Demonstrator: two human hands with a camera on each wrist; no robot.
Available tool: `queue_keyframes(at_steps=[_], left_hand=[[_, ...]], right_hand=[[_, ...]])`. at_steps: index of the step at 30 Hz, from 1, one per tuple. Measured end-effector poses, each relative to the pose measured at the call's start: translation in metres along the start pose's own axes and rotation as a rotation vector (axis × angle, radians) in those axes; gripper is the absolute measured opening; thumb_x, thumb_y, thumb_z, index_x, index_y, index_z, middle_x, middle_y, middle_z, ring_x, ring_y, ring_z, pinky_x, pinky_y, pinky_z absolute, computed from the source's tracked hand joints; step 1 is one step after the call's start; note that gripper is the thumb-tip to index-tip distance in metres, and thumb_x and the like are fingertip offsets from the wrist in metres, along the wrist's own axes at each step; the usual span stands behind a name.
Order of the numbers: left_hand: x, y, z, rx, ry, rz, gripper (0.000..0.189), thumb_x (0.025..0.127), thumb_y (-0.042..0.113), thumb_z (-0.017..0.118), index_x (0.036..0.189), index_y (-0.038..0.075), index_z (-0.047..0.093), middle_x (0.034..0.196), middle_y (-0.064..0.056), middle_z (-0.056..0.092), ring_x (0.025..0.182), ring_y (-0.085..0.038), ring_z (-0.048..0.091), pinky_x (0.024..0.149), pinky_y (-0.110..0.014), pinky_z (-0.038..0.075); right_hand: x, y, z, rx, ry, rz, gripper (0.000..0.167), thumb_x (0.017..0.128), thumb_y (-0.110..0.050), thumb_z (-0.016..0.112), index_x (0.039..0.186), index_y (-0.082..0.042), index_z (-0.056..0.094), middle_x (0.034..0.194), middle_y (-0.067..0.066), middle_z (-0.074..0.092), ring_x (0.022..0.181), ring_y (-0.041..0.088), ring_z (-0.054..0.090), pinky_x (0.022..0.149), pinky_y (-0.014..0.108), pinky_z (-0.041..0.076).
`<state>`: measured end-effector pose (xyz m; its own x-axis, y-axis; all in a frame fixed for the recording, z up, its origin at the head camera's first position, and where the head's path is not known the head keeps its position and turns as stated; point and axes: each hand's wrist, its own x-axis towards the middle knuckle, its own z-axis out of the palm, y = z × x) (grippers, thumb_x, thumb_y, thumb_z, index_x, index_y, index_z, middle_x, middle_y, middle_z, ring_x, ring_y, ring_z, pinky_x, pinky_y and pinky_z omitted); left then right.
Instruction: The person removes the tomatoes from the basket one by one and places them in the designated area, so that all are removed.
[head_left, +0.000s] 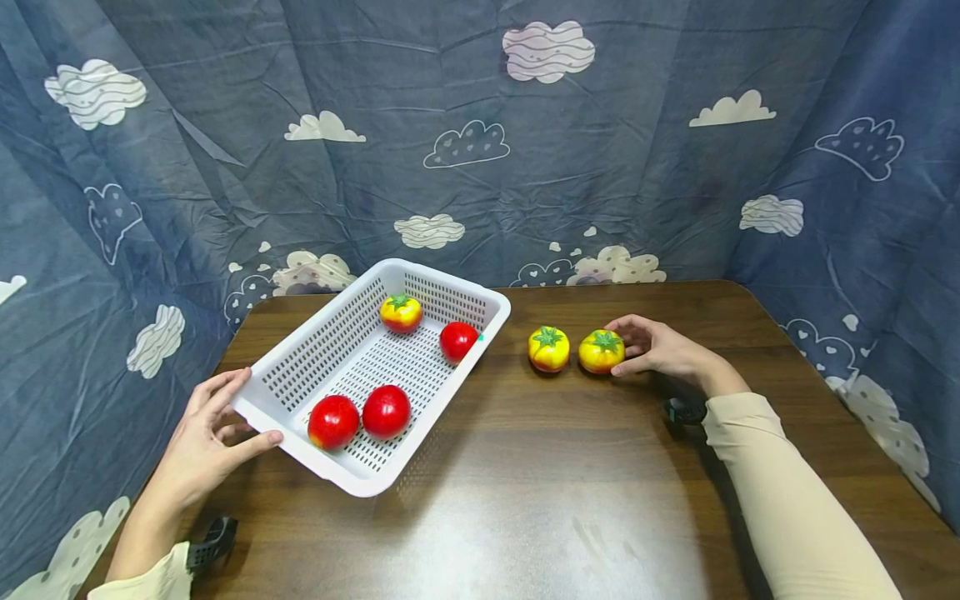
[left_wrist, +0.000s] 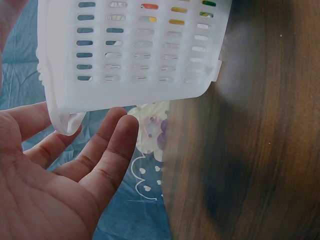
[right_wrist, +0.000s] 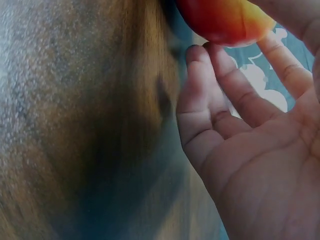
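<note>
My left hand (head_left: 198, 446) grips the near-left end of a white slotted plastic basket (head_left: 300, 333), thumb on the rim and fingers beneath it. The left wrist view shows its end wall (left_wrist: 135, 75) raised off the table. Inside lie a yellow-red toy tomato (head_left: 401, 314) with a green leafy top and three red round fruits, one of them a glossy red ball (head_left: 386, 412). On the right, my right hand (head_left: 663, 354) holds another yellow-red toy tomato (head_left: 602, 352) between thumb and fingers. A similar tomato (head_left: 549, 349) sits just left of it.
The brown wooden table (head_left: 555, 500) reaches back to a blue cloud-print curtain (head_left: 450, 108), which also hangs along both sides. Dark bands (head_left: 213, 543) are worn on both wrists.
</note>
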<state>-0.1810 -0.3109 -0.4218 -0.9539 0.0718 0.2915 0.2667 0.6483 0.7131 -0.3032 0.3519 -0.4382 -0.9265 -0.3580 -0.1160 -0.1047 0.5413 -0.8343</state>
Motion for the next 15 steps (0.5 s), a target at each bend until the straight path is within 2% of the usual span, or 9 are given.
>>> queue_keyframes(at_steps=[6, 15], left_hand=[[-0.0002, -0.0005, -0.0002, 0.001, -0.005, 0.003, 0.102, 0.077, 0.006, 0.096, 0.162, -0.003, 0.041, 0.158, -0.023, 0.032, 0.094, 0.015, 0.055, 0.080, 0.000, 0.048], [-0.0006, 0.0010, -0.0003, -0.007, -0.003, 0.003, 0.101, 0.078, 0.005, 0.096, 0.162, -0.003, 0.041, 0.156, -0.022, 0.032, 0.094, 0.014, 0.056, 0.079, 0.000, 0.048]], right_hand=[[0.0014, -0.0017, 0.0012, 0.004, -0.002, -0.013, 0.074, 0.087, -0.009, 0.090, 0.150, -0.005, 0.051, 0.127, 0.023, 0.066, 0.105, 0.024, 0.069, 0.090, 0.020, 0.056], [0.0050, -0.0022, 0.0048, 0.053, -0.038, -0.006, 0.077, 0.086, -0.006, 0.089, 0.151, -0.003, 0.048, 0.136, 0.025, 0.065, 0.108, 0.021, 0.072, 0.090, 0.022, 0.058]])
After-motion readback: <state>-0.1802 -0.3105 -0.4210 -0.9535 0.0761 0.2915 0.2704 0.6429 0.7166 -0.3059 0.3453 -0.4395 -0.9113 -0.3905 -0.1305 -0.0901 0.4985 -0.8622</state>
